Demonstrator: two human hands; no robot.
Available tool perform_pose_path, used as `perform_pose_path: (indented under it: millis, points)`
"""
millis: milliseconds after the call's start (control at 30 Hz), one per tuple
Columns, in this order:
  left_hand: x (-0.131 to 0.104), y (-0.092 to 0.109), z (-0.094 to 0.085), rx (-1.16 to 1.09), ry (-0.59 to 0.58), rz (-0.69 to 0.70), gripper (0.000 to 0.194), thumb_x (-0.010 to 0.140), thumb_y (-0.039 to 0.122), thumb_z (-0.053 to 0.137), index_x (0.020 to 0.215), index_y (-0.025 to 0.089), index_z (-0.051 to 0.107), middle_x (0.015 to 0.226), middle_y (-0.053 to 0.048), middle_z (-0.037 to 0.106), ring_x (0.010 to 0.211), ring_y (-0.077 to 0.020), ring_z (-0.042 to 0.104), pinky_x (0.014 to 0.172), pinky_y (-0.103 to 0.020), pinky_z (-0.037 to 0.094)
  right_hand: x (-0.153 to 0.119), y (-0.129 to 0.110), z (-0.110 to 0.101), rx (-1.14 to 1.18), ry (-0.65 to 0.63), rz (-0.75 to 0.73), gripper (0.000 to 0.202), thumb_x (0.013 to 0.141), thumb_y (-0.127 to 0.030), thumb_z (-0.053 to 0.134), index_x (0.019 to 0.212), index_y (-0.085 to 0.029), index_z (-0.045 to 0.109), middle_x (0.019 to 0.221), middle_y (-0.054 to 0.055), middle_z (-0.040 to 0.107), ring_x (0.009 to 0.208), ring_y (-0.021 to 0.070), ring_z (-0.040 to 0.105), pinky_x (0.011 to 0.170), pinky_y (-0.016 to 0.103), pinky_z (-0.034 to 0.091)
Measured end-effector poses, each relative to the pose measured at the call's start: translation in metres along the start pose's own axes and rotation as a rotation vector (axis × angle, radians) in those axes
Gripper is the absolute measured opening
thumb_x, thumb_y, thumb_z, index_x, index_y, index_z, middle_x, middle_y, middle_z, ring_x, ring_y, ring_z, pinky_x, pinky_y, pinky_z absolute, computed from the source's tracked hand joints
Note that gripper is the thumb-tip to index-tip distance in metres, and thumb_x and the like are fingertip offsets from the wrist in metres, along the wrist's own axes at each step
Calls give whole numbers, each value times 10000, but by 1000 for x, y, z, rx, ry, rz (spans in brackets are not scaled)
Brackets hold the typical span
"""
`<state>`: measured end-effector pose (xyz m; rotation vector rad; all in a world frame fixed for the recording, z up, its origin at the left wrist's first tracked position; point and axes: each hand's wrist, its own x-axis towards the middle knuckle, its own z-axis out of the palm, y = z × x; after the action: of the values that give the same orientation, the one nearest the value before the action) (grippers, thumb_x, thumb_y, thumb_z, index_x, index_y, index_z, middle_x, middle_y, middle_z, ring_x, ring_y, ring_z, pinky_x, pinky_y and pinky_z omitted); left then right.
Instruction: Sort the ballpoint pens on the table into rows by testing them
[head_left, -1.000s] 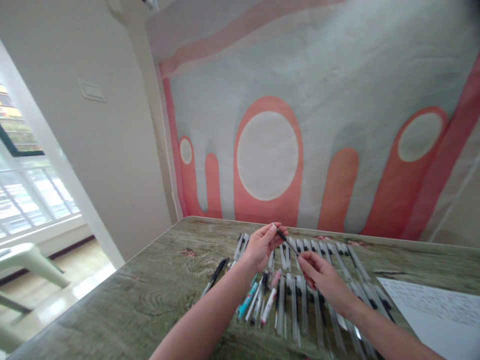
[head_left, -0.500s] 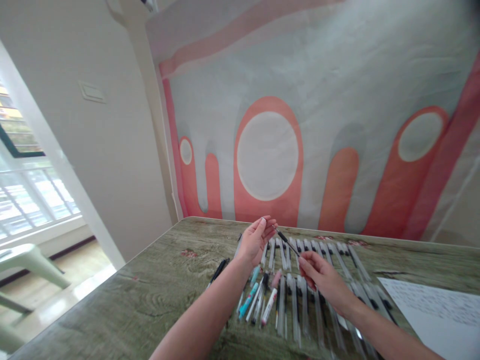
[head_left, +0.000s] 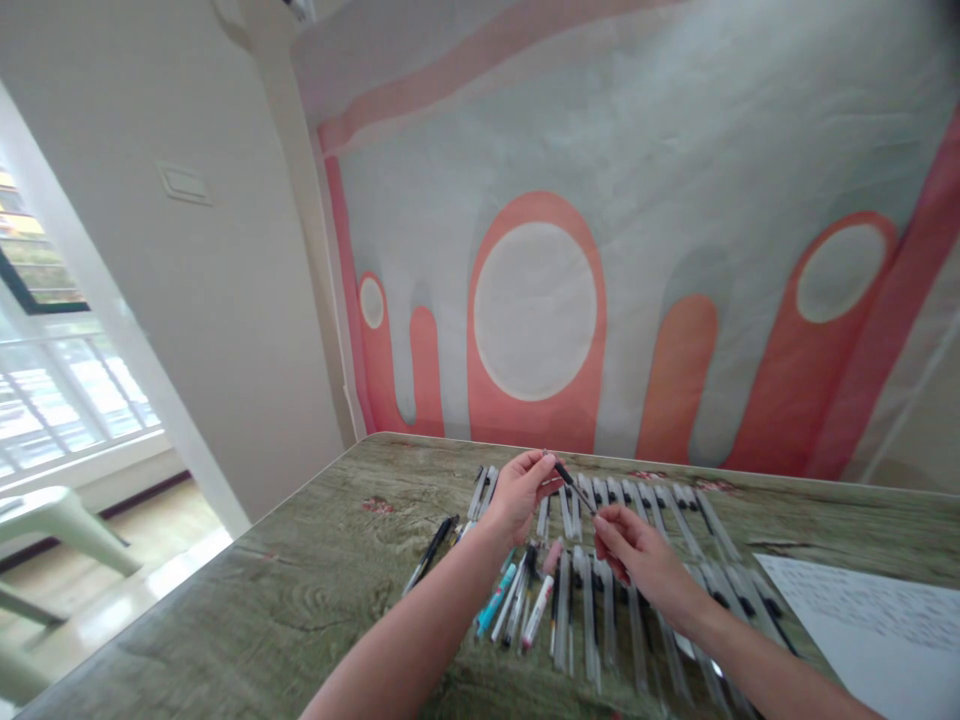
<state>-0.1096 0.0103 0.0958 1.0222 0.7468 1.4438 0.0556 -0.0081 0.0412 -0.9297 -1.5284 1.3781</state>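
Above the rows of pens, both of my hands hold a slim black pen refill (head_left: 577,490) aslant. My left hand (head_left: 519,494) pinches its upper end between thumb and fingers. At the lower end, the fingertips of my right hand (head_left: 636,552) are closed on it. Beneath them lie clear pen barrels with black parts (head_left: 589,610) in two rows. A turquoise marker (head_left: 496,601) and a white and pink pen (head_left: 538,612) lie in a loose group beside my left forearm. My left hand and forearm hide part of the pens behind them.
Black pens (head_left: 431,552) lie left of my left forearm on the wood-patterned table (head_left: 300,600). A sheet of paper with writing (head_left: 870,630) is at the right. Behind the table stands a wall with a red design (head_left: 536,420). A pale green stool (head_left: 67,525) is at the far left.
My left hand has moved slightly down and right, and its fingers have closed on the upper end of the refill. My right hand has barely moved.
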Motion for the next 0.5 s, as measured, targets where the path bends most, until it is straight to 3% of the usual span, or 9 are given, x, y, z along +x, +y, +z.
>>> perform_pose_path:
  millis: [267,500]
  points:
    - [2,-2,-2,96,35,56,234,695,352,601,773,132,586,829,-61,602,749,-115,552,708,-256,439,-1,-3,2,-16,8,2,399,736,-587,438,833,-200,448,575,-40,499,410,71,356,385,199,245]
    - [11,7,-12,20,116,79,248,686,370,605,784,146,565,781,-37,591,704,-97,551,645,-222,436,-1,-1,0,-12,-16,-14,325,773,-520,444,820,-198,450,562,-53,497,409,59,350,383,186,257]
